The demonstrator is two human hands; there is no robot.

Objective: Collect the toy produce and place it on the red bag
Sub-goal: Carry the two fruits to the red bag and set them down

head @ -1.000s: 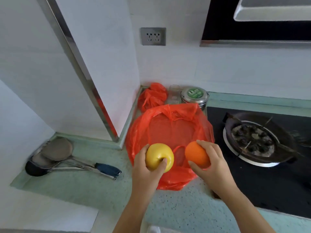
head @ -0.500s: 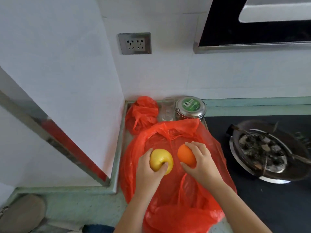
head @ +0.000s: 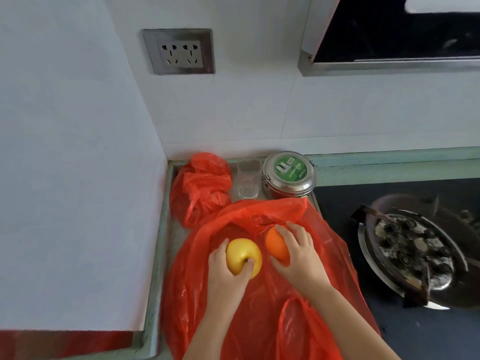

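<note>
bright, even daylight with soft shadows; wide-angle bending at edges, slight overall softness and blur.

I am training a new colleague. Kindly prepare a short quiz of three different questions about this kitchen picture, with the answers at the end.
1. True or false: the right hand grips the orange over the red bag.
2. The left hand grips: A) a banana; B) the yellow apple; C) a tomato.
3. Fill in: between the crumpled red bag and the metal tin stands a clear ____.
Key: 1 true; 2 B; 3 glass.
</note>
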